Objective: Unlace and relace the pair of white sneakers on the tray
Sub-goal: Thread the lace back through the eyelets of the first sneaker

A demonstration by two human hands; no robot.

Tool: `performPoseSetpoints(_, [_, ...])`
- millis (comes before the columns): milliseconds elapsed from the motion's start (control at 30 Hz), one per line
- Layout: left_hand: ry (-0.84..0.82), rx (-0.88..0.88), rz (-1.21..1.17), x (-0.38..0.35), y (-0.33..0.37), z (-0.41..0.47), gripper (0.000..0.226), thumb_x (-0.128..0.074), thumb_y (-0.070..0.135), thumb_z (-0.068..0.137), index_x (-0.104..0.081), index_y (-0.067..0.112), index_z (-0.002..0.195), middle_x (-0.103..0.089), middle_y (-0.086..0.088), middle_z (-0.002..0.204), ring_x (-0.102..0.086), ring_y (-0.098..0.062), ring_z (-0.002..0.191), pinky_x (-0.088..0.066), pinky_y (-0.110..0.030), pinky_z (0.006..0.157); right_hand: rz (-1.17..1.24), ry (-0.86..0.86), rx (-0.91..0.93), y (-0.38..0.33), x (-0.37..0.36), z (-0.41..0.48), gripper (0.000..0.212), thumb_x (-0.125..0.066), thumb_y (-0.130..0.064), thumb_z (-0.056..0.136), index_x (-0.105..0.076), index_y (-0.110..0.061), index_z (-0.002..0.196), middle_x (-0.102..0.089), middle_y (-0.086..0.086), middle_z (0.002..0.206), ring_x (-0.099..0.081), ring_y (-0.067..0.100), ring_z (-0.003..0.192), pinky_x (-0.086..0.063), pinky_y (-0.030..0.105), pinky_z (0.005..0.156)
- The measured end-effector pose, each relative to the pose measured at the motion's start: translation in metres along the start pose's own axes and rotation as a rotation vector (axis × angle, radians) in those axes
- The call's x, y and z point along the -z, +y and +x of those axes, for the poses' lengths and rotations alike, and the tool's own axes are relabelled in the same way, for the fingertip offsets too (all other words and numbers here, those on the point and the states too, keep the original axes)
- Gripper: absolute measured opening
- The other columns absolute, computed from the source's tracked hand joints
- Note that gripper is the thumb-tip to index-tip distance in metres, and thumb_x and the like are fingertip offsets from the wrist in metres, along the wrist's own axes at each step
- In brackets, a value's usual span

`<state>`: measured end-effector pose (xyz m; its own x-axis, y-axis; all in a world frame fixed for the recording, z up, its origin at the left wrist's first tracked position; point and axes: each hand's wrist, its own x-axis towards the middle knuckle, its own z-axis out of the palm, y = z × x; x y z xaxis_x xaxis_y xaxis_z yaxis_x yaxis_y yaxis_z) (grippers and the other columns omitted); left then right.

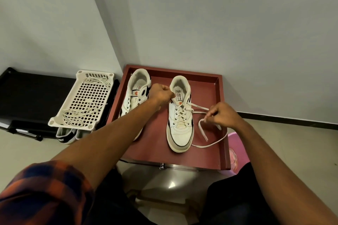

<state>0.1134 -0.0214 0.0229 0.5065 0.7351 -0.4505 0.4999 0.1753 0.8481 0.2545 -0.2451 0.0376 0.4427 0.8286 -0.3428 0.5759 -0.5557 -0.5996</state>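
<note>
the red tray [182, 72] sits straight ahead of the person, set into the corner of the walls, and both white sneakers stand on it with heels away and toes pointing back toward the body. their long axes run near to far, so the rows of eyelets lie in line with the reach of both arms.

the bare sneaker [136, 95] stands at the tray's left side with no lace in it, and the left forearm crosses over its front half. the laced sneaker [180, 131] stands near the middle, between the two hands, and it looks like the one being worked on.

the left hand [161, 94] is the nearer one to it. it is curled at the top of the tongue, touching the shoe, and seems to pinch it there. the right hand [224, 115] is held apart, off the shoe's right side above the tray floor, and pinches the lace [210, 144] between curled fingers.

the lace crosses through the eyelets, leaves the top of the shoe toward the right, and trails loosely over the tray's right edge. the next pull would likely go sideways to the right, across the shoe's axis. i cannot tell whether it is going out or in.

to the left of the tray, a white basket [110, 74] holds loose laces [73, 117].
</note>
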Motion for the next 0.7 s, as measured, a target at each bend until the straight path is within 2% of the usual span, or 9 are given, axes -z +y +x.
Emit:
performPoseSetpoints(67, [0.034, -0.131, 0.115, -0.001, -0.001, -0.006, 0.022, -0.082, 0.009, 0.074, -0.07, 0.019, 0.089, -0.073, -0.003, 0.088, -0.072, -0.021, 0.082, -0.06, -0.038, 0.081, -0.011, -0.155, -0.016, -0.008, -0.001, 0.001, 0.003, -0.083, -0.03, 0.08, -0.083, -0.033, 0.08, -0.074, -0.019, 0.07, -0.068, -0.003, 0.068, -0.054, 0.027, 0.072])
performPoseSetpoints(133, [0.088, -0.363, 0.35, -0.002, 0.001, -0.013, 0.032, -0.079, 0.019, 0.078, -0.071, 0.018, 0.109, -0.067, 0.0, 0.095, -0.066, -0.016, 0.085, -0.054, -0.031, 0.079, -0.043, -0.043, -0.019, -0.01, -0.006, 0.01, 0.006, -0.079, -0.038, 0.082, -0.083, -0.035, 0.085, -0.075, -0.019, 0.075, -0.069, 0.0, 0.072, -0.053, 0.026, 0.072])
performPoseSetpoints(167, [0.092, -0.483, 0.475, -0.002, 0.004, -0.017, 0.032, -0.076, 0.023, 0.08, -0.072, 0.019, 0.112, -0.063, -0.001, 0.099, -0.063, -0.017, 0.087, -0.051, -0.03, 0.079, -0.07, 0.04, -0.03, -0.011, -0.008, 0.017, 0.008, -0.077, -0.038, 0.084, -0.082, -0.032, 0.082, -0.074, -0.017, 0.071, -0.067, 0.002, 0.069, -0.052, 0.027, 0.07])
performPoseSetpoints(233, [0.027, -0.617, 0.697, -0.004, 0.011, -0.025, 0.024, -0.071, 0.024, 0.081, -0.075, 0.023, 0.105, -0.062, 0.0, 0.105, -0.06, -0.017, 0.092, -0.05, -0.031, 0.079, -0.105, 0.176, -0.071, -0.023, -0.011, 0.028, 0.03, -0.073, -0.039, 0.087, -0.074, -0.021, 0.064, -0.061, -0.009, 0.052, -0.056, 0.011, 0.055, -0.045, 0.03, 0.062])
performPoseSetpoints(300, [-0.056, -0.596, 0.887, -0.008, 0.017, -0.029, 0.02, -0.068, 0.022, 0.08, -0.077, 0.025, 0.098, -0.067, 0.001, 0.106, -0.064, -0.02, 0.094, -0.053, -0.033, 0.077, -0.043, 0.296, -0.154, -0.041, -0.014, 0.037, 0.054, -0.07, -0.045, 0.089, -0.054, -0.014, 0.048, -0.044, -0.005, 0.042, -0.044, 0.019, 0.047, -0.037, 0.032, 0.056])
performPoseSetpoints(367, [-0.125, -0.523, 0.984, -0.012, 0.02, -0.028, 0.017, -0.07, 0.024, 0.079, -0.077, 0.023, 0.094, -0.071, 0.001, 0.1, -0.068, -0.022, 0.092, -0.054, -0.033, 0.074, 0.059, 0.364, -0.236, -0.058, -0.017, 0.049, 0.062, -0.069, -0.055, 0.088, -0.05, -0.012, 0.047, -0.045, -0.001, 0.043, -0.045, 0.02, 0.046, -0.035, 0.033, 0.055])
performPoseSetpoints(500, [-0.214, -0.496, 1.093, -0.018, 0.024, -0.028, 0.014, -0.073, 0.026, 0.08, -0.072, 0.02, 0.093, -0.072, 0.002, 0.092, -0.068, -0.021, 0.089, -0.056, -0.036, 0.073, 0.102, 0.309, -0.358, -0.071, -0.019, 0.069, 0.055, -0.074, -0.064, 0.076, -0.069, -0.01, 0.068, -0.067, 0.004, 0.065, -0.068, 0.024, 0.067, -0.041, 0.03, 0.054])
performPoseSetpoints(600, [-0.231, -0.532, 1.034, -0.017, 0.023, -0.026, 0.012, -0.07, 0.02, 0.084, -0.076, 0.019, 0.094, -0.074, 0.001, 0.095, -0.067, -0.021, 0.09, -0.055, -0.034, 0.078, 0.141, 0.305, -0.37, -0.074, -0.017, 0.075, 0.048, -0.077, -0.056, 0.076, -0.072, -0.009, 0.076, -0.07, 0.006, 0.071, -0.067, 0.023, 0.069, -0.035, 0.027, 0.049])
performPoseSetpoints(700, [-0.265, -0.541, 0.916, -0.013, 0.02, -0.019, 0.015, -0.066, 0.012, 0.083, -0.079, 0.015, 0.09, -0.075, 0.001, 0.094, -0.068, -0.019, 0.089, -0.053, -0.031, 0.079, 0.201, 0.302, -0.396, -0.073, -0.014, 0.076, 0.038, -0.077, -0.044, 0.078, -0.075, -0.006, 0.077, -0.073, 0.008, 0.073, -0.07, 0.022, 0.07, -0.039, 0.028, 0.051])
